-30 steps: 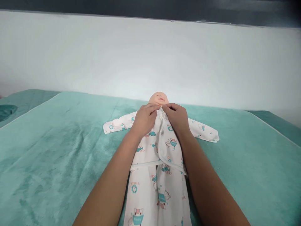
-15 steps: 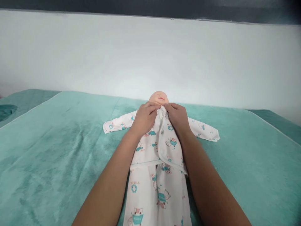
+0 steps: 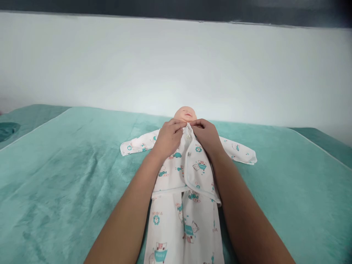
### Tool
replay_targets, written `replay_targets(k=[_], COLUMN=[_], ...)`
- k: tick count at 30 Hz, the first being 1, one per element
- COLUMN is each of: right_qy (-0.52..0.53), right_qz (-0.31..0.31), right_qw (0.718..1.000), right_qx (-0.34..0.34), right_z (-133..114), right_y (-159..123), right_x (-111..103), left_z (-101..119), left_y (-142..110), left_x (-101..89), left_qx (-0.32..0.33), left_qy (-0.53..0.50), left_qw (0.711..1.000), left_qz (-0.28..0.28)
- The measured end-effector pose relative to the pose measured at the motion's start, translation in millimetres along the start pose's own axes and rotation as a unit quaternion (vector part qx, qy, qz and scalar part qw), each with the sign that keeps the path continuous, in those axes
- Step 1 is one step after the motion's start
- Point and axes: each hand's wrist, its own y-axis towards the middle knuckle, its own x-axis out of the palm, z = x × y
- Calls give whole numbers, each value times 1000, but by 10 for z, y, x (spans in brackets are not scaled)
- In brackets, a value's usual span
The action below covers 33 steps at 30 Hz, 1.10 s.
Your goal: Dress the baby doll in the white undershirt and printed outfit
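A baby doll (image 3: 186,113) lies on its back, head away from me, arms spread out to the sides. It wears a white printed baby shirt (image 3: 199,167) and matching trousers (image 3: 167,231). My left hand (image 3: 169,136) pinches the shirt's neckline on the left, fingers closed at the collar under the doll's chin. On the other side of the neckline, my right hand (image 3: 205,135) grips the collar edge of the front flap. Below the fingers, a round fastener (image 3: 188,136) shows near the neck. The front flaps overlap, and the fingertips hide part of the collar.
A green plush blanket (image 3: 74,176) lies under the doll and spreads to both sides. Behind it rises a white wall (image 3: 176,66) with a dark band (image 3: 176,9) along the top. The doll's sleeves (image 3: 139,143) stretch out left and right.
My right hand has shifted slightly at the collar, its index finger now straighter toward the left. The right front flap has moved a little with it. The left hand stays nearly in place.
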Motion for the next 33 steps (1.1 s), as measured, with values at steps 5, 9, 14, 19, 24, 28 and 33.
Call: replay_targets(k=[5, 9, 14, 19, 24, 28, 33], right_qy=[-14, -37, -16, 1, 24, 29, 30], right_qz=[-5, -16, -30, -27, -38, -53, -66], right_qw=[1000, 999, 999, 997, 997, 997, 997], right_qx=[-19, -28, -34, -68, -55, -42, -20], right_z=[-1, -38, -37, 39, 51, -13, -80], right_y=[-9, -36, -47, -3, 6, -31, -63], right_x=[8, 1, -19, -15, -11, -21, -24], left_z=[0, 13, 59, 79, 30, 6, 17], left_y=[-11, -14, -11, -19, -30, -30, -21], left_x=[-3, -11, -36, -53, -20, 3, 13], left_qx=[-10, -16, -14, -9, 15, 34, 32], left_qy=[-2, -12, -25, -5, 33, 80, 95], left_qw=[1000, 1000, 1000, 1000, 999, 996, 995], left_qz=[0, -5, -8, -11, -9, -11, -4])
